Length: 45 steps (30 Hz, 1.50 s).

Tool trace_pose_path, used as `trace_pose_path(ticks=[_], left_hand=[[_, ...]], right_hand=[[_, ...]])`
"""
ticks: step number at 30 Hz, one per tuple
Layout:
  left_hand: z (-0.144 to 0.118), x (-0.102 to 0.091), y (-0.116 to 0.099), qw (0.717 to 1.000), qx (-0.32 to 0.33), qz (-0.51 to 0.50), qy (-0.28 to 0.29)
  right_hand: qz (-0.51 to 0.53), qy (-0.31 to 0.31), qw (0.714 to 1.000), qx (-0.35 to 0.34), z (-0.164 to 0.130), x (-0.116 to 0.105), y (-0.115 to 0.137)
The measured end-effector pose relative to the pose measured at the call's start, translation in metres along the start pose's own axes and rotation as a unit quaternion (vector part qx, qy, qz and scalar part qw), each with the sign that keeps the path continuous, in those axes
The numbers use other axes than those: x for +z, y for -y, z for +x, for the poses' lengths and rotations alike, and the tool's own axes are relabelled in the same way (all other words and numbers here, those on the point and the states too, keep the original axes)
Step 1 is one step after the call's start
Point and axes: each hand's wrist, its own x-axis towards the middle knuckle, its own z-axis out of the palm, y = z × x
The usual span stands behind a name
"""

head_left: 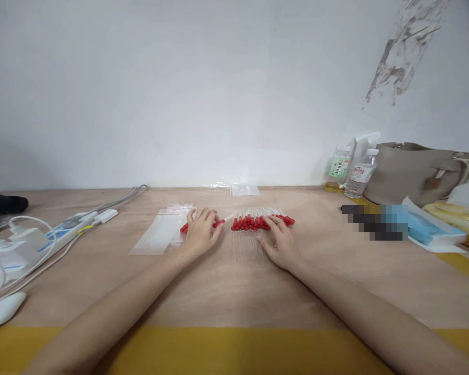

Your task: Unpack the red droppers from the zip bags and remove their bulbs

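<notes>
Forearms: yours, bare, nearest the camera, running from the bottom corners over a yellow strip toward the middle of the surface.
Left hand: palm down, fingers loosely spread, resting on a few red-capped tubes whose red ends show on both sides of your fingers.
Right hand: palm down, fingers spread flat, lying across the right part of a tube row; nothing is pinched.
Tube row: clear thin tubes side by side, red caps lined up along the far edge, clear shafts pointing toward you; it sits just right of your left hand and partly under your right.
Bags: clear plastic bags lying flat just left of your left hand, touching or overlapping each other.
Far bag: another clear bag at the back edge of the surface, against the wall.
Left side: a white power strip with grey cables, white cords looping near it, and a white mouse at the near-left edge.
Right side: two bottles by the wall, a beige handbag beside them, a blue-and-white packet in front of the handbag, and a blurred patch you cannot read.
Wall: white, with a scuffed grey-brown mark at upper right.
</notes>
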Motion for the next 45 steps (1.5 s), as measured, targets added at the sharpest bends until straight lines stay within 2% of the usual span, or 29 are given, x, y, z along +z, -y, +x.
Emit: trace_pose_path(ticks=[2, 4, 8, 17, 22, 27, 33, 40, 45], left_hand=[[-0.018, -0.009, -0.008, 0.997, 0.053, -0.037, 0.04], [-0.032, -0.013, -0.016, 0.993, 0.08, -0.065, 0.058], [-0.042, -0.012, -0.024, 0.99, 0.09, -0.098, 0.048], [-0.037, -0.006, -0.024, 0.982, 0.139, -0.114, 0.055], [-0.035, -0.01, -0.024, 0.975, 0.173, -0.107, 0.089], [-0.036, -0.015, -0.025, 0.968, 0.182, -0.117, 0.128], [-0.037, -0.017, -0.025, 0.962, 0.183, -0.134, 0.15], [-0.038, -0.024, -0.023, 0.954, 0.184, -0.161, 0.174], [-0.041, -0.02, -0.019, 0.952, 0.184, -0.174, 0.172]], right_hand=[[0.002, -0.006, 0.999, -0.038, 0.001, -0.002, 0.003], [-0.007, 0.016, 0.996, -0.093, 0.001, -0.005, 0.008], [-0.024, 0.065, 0.982, -0.175, -0.001, -0.004, 0.017], [-0.005, 0.094, 0.982, -0.161, -0.004, 0.006, 0.032], [0.005, 0.102, 0.98, -0.172, -0.003, 0.007, 0.034], [-0.002, 0.072, 0.97, -0.232, -0.004, 0.003, 0.032], [-0.035, 0.027, 0.957, -0.288, -0.004, -0.001, 0.031], [-0.036, -0.002, 0.946, -0.321, -0.004, -0.007, 0.033], [-0.022, -0.007, 0.943, -0.332, -0.005, -0.009, 0.034]])
